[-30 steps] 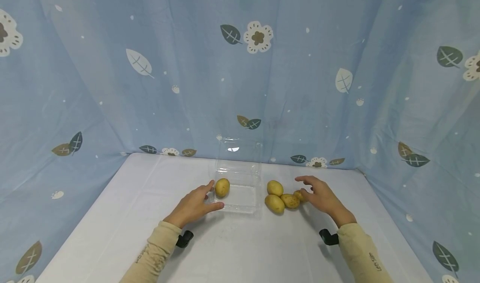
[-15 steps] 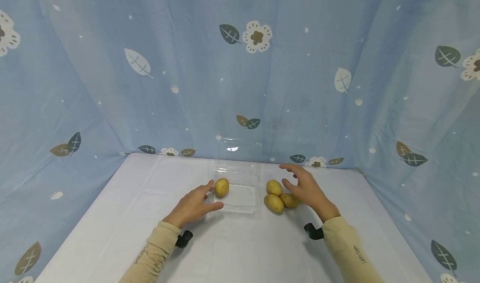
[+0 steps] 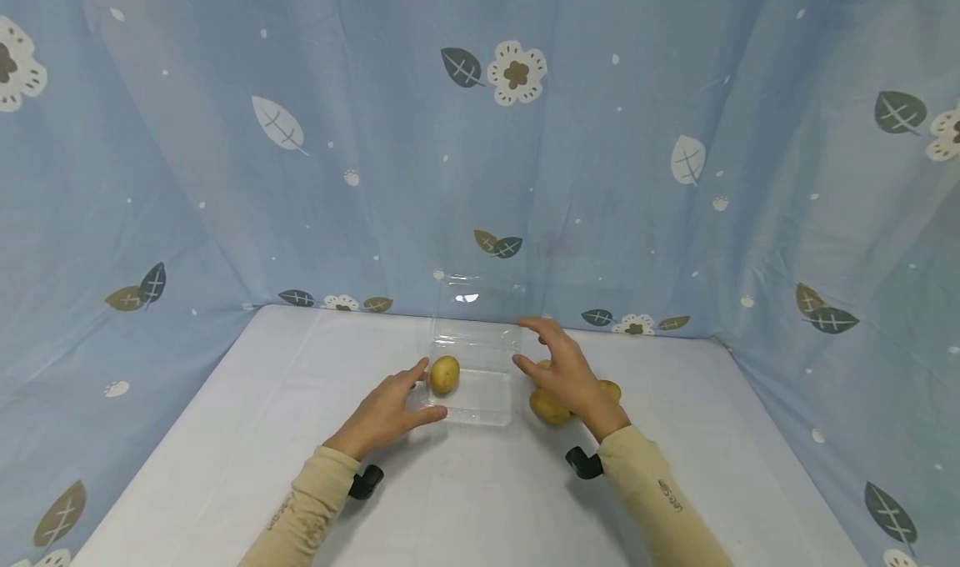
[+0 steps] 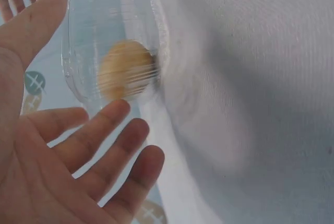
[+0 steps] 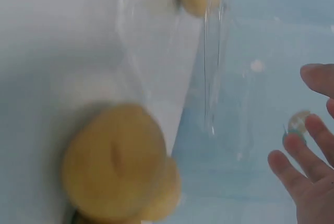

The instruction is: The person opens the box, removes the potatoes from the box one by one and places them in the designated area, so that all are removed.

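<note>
A clear plastic clamshell box [image 3: 483,400] stands on the table with its lid [image 3: 480,300] raised at the back. One potato [image 3: 445,374] lies inside at the left; the left wrist view shows this potato [image 4: 128,70] through the ribbed wall. My left hand [image 3: 382,413] is at the box's left side, fingers spread and holding nothing; whether it touches the wall I cannot tell. My right hand [image 3: 566,371] hovers by the box's right edge with fingers extended and nothing in them. Beneath it lie several potatoes [image 3: 550,407], partly hidden by the hand; the right wrist view shows a large potato [image 5: 115,161] close up.
A white cloth covers the table [image 3: 480,500]. Behind it and at both sides hangs a blue curtain [image 3: 360,175] with leaf and flower prints. A black camera mount [image 3: 583,463] sticks out under the right wrist, another mount [image 3: 366,482] under the left.
My right hand has moved left, from the rightmost potato across the pile to the box's right edge. The rightmost potato shows again. My left hand and the box have stayed put.
</note>
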Tool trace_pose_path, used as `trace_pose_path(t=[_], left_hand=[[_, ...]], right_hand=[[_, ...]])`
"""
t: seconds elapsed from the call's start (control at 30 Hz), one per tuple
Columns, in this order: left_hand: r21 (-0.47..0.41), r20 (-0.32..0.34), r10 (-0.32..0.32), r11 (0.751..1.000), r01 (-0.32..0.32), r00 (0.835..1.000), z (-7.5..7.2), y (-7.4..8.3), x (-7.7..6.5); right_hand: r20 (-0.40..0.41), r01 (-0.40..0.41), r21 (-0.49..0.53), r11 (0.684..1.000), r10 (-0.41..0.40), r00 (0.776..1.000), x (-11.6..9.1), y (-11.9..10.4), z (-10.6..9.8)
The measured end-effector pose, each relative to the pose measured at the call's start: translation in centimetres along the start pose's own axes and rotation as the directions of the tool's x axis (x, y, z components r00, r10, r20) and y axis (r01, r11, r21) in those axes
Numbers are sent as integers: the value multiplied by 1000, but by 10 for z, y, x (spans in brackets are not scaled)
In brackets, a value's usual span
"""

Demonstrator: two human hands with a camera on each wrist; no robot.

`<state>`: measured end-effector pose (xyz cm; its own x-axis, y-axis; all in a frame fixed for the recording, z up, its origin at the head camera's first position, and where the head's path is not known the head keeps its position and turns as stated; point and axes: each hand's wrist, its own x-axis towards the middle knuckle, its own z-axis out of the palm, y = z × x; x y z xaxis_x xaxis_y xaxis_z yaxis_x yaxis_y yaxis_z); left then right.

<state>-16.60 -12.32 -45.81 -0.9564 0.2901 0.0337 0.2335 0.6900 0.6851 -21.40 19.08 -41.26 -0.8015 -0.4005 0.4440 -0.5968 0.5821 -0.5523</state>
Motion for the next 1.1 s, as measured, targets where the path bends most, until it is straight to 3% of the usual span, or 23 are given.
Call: trace_pose_path(t=[0.2, 0.33, 0.73, 0.97, 1.1], left_hand=[[2, -5, 7, 1000, -7, 1000, -1, -3, 1], [0, -2, 10, 1000, -10, 1000, -1, -4, 1], [-10, -12, 36, 999, -36, 999, -2, -2, 1], [-16, -5, 31, 999, -31, 1000, -3, -3, 1], [-14, -6, 28, 1000, -28, 1000, -3, -3, 0]], right_hand=[[135, -48, 3, 999, 47, 990, 10, -14, 22], [207, -26, -2, 1000, 26, 978, 16, -20, 38], [292, 24, 8, 1000, -25, 956, 30, -26, 72], [364, 56, -13, 998, -48, 930, 34, -25, 83], [375, 51, -27, 998, -37, 926, 35, -25, 87]])
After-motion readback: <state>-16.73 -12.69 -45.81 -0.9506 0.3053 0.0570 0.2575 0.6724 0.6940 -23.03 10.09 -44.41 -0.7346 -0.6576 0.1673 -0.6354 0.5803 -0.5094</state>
